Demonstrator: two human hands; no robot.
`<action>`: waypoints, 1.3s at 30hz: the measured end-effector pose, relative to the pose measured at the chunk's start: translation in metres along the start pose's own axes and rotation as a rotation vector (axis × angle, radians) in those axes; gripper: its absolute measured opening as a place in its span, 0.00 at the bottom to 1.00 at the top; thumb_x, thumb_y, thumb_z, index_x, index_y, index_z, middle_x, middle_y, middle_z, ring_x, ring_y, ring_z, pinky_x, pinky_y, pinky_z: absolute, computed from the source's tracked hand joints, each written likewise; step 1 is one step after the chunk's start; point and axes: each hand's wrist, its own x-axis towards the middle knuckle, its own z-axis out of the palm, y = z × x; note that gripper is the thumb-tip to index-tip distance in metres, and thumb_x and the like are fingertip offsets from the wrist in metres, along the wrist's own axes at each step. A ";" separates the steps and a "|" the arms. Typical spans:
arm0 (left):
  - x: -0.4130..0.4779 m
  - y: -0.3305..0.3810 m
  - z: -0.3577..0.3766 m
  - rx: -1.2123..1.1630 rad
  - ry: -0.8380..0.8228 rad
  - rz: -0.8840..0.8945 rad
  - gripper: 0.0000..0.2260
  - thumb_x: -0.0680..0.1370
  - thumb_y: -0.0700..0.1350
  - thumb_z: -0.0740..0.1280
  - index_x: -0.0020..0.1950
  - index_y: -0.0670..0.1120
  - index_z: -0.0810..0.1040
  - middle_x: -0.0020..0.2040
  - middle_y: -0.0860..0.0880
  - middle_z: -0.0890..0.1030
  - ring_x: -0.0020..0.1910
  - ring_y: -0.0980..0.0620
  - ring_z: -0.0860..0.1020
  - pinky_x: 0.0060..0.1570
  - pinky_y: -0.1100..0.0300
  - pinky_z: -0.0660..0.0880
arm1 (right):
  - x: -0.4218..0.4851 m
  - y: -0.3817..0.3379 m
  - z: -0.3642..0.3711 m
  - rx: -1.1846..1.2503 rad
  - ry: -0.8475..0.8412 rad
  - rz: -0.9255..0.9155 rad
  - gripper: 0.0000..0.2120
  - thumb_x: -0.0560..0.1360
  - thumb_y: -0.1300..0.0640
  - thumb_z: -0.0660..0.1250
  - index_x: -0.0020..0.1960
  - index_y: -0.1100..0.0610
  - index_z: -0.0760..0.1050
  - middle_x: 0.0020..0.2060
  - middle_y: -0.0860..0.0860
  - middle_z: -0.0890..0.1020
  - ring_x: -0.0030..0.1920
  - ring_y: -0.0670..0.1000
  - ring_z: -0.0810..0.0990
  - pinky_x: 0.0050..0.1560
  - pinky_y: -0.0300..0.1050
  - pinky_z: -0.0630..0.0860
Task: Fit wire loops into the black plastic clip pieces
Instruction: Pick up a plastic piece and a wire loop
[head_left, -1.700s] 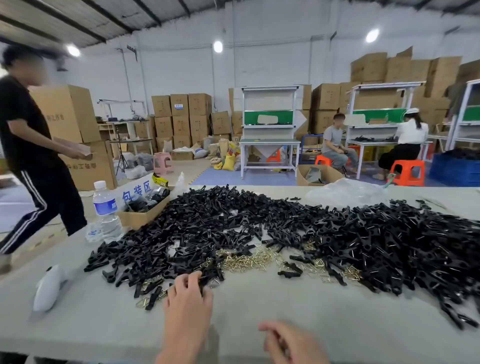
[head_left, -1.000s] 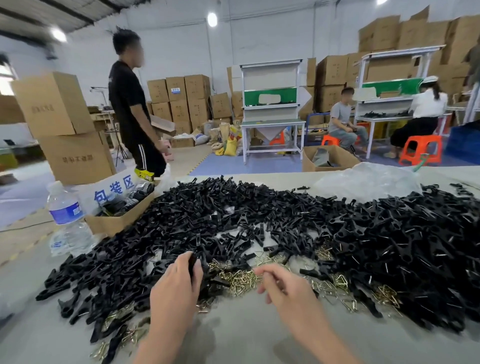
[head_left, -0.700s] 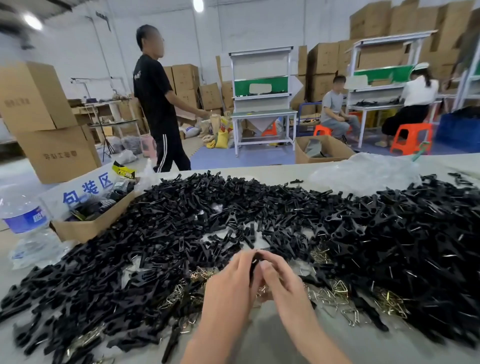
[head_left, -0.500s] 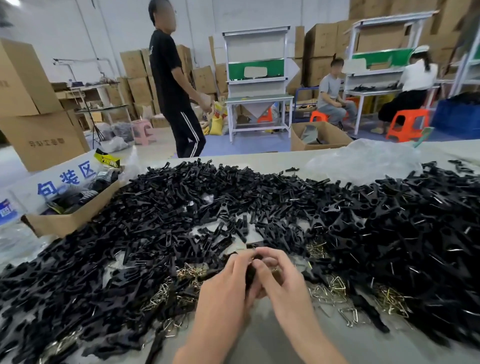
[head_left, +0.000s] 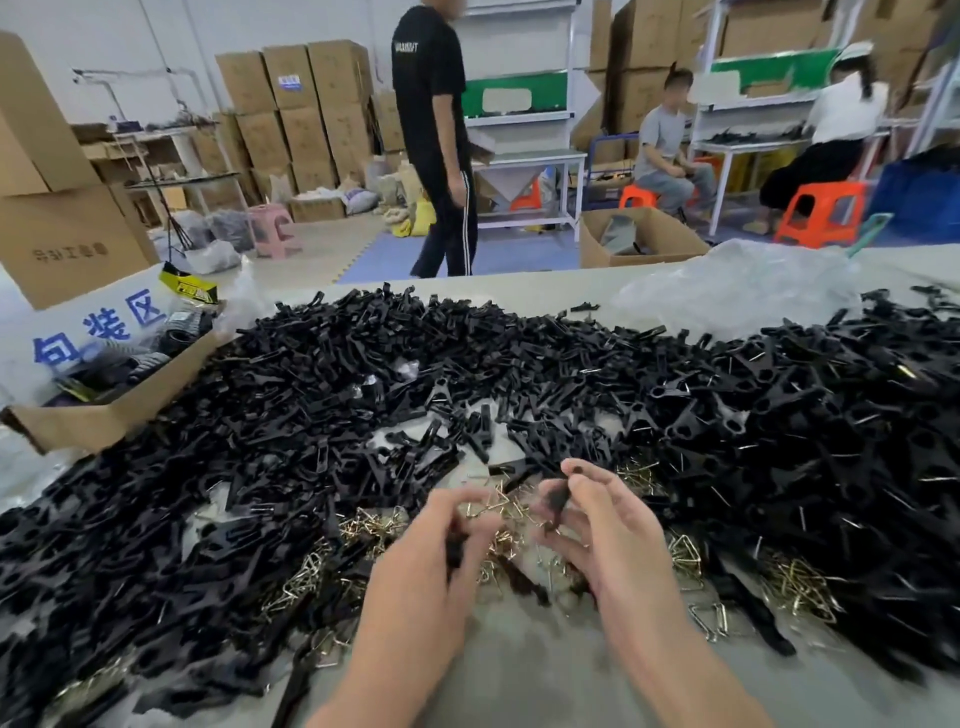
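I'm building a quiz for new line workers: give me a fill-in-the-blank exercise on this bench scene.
The right hand pinches a ____ plastic clip piece. The characters on the white sign at the cardboard box are printed in ____. The seated person in white sits on an ____ stool.
Missing words: black; blue; orange.

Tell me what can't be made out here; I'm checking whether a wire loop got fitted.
Head view only:
Black clip piece pinched by the right hand: motion blur hides whether one of the wire loops is in it.
Left hand: curled fingers and blur hide what, if anything, it holds.
Cardboard box: cut by the left edge, contents partly covered by a sign.
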 end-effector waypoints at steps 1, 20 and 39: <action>0.002 0.001 0.000 -0.111 0.053 -0.065 0.09 0.75 0.68 0.58 0.51 0.68 0.71 0.39 0.63 0.79 0.30 0.63 0.74 0.31 0.71 0.68 | 0.000 -0.001 -0.001 0.056 0.000 0.033 0.09 0.83 0.61 0.61 0.56 0.55 0.80 0.43 0.56 0.87 0.41 0.53 0.86 0.39 0.46 0.83; 0.009 0.011 0.001 -0.976 -0.073 -0.440 0.09 0.74 0.47 0.67 0.50 0.50 0.85 0.42 0.43 0.84 0.36 0.50 0.81 0.36 0.62 0.79 | -0.007 0.002 0.007 0.023 -0.174 0.064 0.16 0.81 0.67 0.63 0.64 0.52 0.78 0.54 0.51 0.87 0.55 0.49 0.85 0.51 0.42 0.81; 0.004 0.009 0.013 -0.850 -0.093 -0.366 0.11 0.75 0.54 0.67 0.55 0.57 0.84 0.44 0.49 0.84 0.38 0.54 0.80 0.36 0.57 0.78 | -0.004 0.005 0.004 0.065 -0.213 0.091 0.13 0.80 0.65 0.66 0.60 0.53 0.83 0.52 0.56 0.87 0.51 0.55 0.87 0.51 0.49 0.83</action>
